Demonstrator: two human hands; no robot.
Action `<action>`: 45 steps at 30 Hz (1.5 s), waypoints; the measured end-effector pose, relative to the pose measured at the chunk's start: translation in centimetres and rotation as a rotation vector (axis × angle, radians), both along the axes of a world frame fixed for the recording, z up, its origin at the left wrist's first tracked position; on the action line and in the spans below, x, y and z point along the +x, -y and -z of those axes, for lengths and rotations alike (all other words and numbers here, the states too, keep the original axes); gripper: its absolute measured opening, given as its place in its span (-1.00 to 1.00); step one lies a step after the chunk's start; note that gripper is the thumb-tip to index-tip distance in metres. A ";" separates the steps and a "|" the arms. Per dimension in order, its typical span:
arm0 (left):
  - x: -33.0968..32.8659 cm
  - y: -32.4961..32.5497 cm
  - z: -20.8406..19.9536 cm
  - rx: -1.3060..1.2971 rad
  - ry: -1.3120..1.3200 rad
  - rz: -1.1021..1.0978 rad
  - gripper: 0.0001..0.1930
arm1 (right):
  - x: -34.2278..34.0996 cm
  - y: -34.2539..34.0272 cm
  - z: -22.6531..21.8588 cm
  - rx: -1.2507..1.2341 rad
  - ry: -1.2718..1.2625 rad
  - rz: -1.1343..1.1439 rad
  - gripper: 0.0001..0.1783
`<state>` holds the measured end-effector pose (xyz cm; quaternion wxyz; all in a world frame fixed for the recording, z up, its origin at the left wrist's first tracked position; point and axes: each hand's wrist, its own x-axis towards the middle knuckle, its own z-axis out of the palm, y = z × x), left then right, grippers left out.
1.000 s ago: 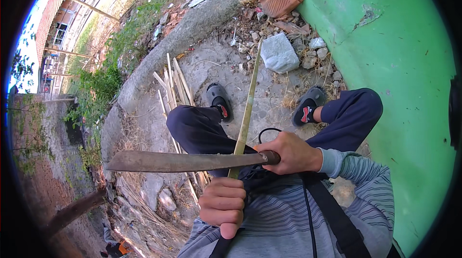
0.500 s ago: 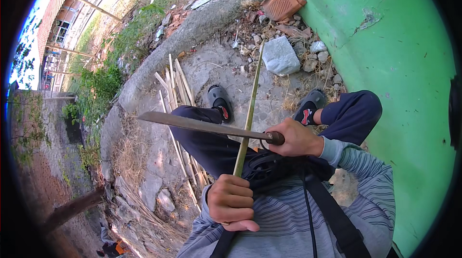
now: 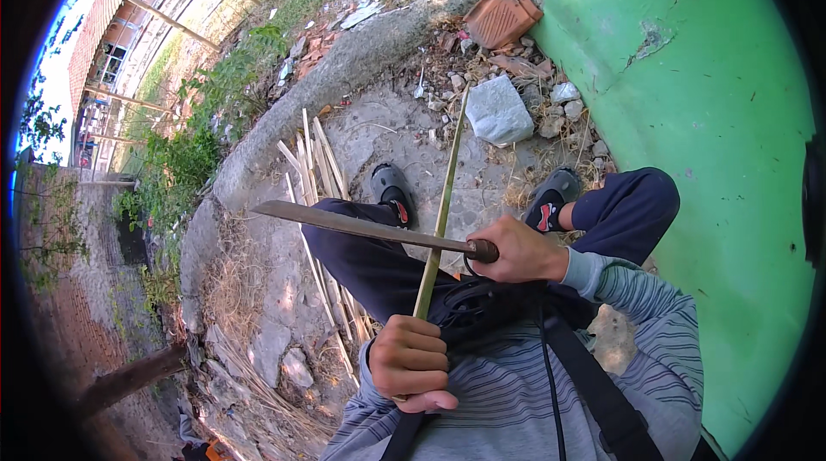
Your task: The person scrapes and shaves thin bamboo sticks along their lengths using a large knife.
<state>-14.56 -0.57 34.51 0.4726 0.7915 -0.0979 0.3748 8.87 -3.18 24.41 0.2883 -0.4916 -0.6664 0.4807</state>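
Note:
My left hand grips the near end of a long thin bamboo strip that points away from me toward the rubble. In my right hand is the handle of a long flat knife. Its blade stretches out to the left and crosses the strip just above my left hand, touching it. I am sitting with both knees up, my feet in dark sandals on the bare ground.
A pile of split bamboo strips lies on the ground to my left. A grey stone block and a red brick sit ahead by the green wall. A concrete kerb curves along the left.
The knife blade has slid up along the strip, away from my left hand, and its tip has risen. My left hand still holds the strip in the same place.

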 end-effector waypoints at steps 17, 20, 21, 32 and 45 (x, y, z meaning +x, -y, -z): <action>0.3 0.4 0.5 -0.001 0.035 -0.023 -0.47 | 0.9 -1.1 2.1 -0.001 -0.075 -0.060 -0.78; 0.5 0.4 0.8 -0.009 0.075 -0.056 -0.41 | 1.8 -2.6 5.8 0.045 -0.044 0.022 -0.76; 0.6 0.4 1.0 -0.024 0.106 -0.083 -0.37 | 2.1 -3.3 7.9 0.020 0.010 0.096 -0.75; 2.2 1.4 1.4 -0.236 0.524 -0.455 -0.27 | -0.9 -2.8 3.4 0.170 -0.063 0.099 -0.76; 2.2 0.3 1.4 -0.376 0.796 -0.757 -0.29 | -2.6 -3.6 3.4 0.083 -0.164 0.124 -0.79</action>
